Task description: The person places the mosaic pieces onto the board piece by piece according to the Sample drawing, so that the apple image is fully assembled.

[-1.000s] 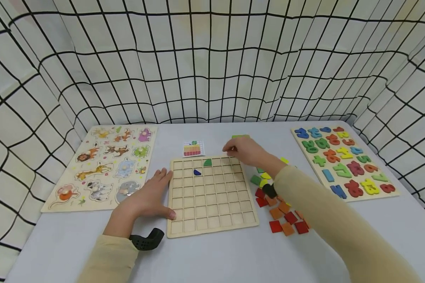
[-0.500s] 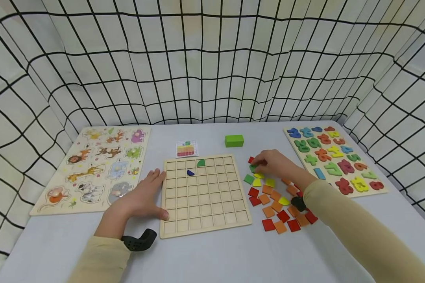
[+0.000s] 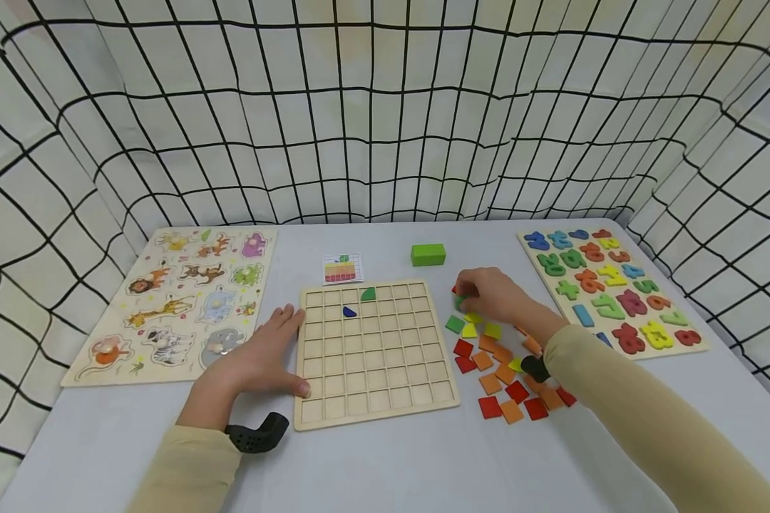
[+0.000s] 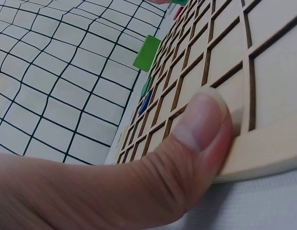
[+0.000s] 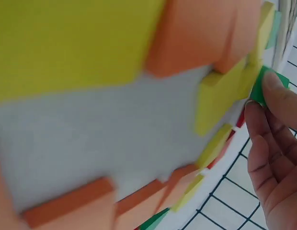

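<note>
Seen from the right wrist, the right hand [image 5: 278,139] pinches a green tile [image 5: 256,91] between thumb and forefinger, the other fingers curling beneath. The thumb covers part of it, so no long axis can be read. Yellow tiles [image 5: 67,43] and orange tiles [image 5: 196,33] lie loose nearby.

From the head, that hand is at the far end of the scattered pieces on the desk [image 3: 359,470], just off the right side of a wooden grid board [image 3: 378,349] near its far corner. The board stretches leftward from the held tile and back toward the person, so I judge the coming move turns on a short sideways carry to the left, with the right hand nearer. A green quarter piece [image 3: 368,294] lies in the far row; a blue piece [image 3: 349,312] lies on the next row, tilted.

The left wrist view shows the left hand [image 4: 139,187] with its thumb resting on the board's rim, gripping nothing; its other fingers are out of frame here, but look extended along the left edge from the head.
</note>
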The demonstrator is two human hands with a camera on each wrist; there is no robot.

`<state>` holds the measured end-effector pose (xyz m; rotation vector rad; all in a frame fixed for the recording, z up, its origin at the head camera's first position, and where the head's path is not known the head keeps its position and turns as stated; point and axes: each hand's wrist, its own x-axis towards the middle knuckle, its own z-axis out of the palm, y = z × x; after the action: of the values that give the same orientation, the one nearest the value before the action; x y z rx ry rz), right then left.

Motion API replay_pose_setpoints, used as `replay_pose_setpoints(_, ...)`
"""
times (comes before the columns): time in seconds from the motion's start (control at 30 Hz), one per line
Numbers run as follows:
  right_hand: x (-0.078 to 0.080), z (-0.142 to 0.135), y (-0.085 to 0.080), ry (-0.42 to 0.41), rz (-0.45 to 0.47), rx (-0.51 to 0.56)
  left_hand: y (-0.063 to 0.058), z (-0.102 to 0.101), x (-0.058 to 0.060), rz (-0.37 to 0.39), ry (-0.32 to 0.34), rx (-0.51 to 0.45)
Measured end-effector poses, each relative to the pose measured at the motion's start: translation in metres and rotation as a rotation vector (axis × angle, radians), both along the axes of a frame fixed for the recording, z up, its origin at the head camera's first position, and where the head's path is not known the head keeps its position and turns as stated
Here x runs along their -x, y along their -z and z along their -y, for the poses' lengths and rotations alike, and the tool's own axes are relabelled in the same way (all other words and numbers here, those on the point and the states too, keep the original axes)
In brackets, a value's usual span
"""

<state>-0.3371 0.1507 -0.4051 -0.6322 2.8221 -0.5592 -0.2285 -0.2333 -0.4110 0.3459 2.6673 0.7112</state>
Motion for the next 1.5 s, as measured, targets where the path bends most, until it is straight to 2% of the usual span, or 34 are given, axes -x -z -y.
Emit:
replay_pose_setpoints(0.1,0.0,0.009,-0.003,0.012,-0.02,0.085,-0.002,0.0,0.001,0.007,0.001,0.005)
replay_pose_setpoints(0.27,0.002,0.036,-0.007,0.015,0.031,0.203,-0.003,0.0,0.002,0.01,0.005,0.002)
replay_pose_setpoints(0.47,0.007,0.072,-0.004,0.027,0.074,0.257,-0.003,0.0,0.0,0.013,0.001,-0.003)
replay_pose_setpoints(0.77,0.017,0.099,-0.003,0.042,0.09,0.264,-0.004,0.0,-0.002,-0.002,0.001,-0.003)
replay_pose_setpoints(0.97,0.02,0.11,-0.001,0.031,0.098,0.229,-0.003,0.0,-0.002,0.0,-0.003,-0.006)
replay_pose_setpoints(1.27,0.02,0.115,0.001,0.022,0.077,0.157,-0.003,-0.001,-0.002,-0.001,-0.004,-0.012)
replay_pose_setpoints(1.5,0.017,0.114,0.001,0.016,0.067,0.15,-0.004,-0.001,-0.002,-0.004,-0.004,-0.006)
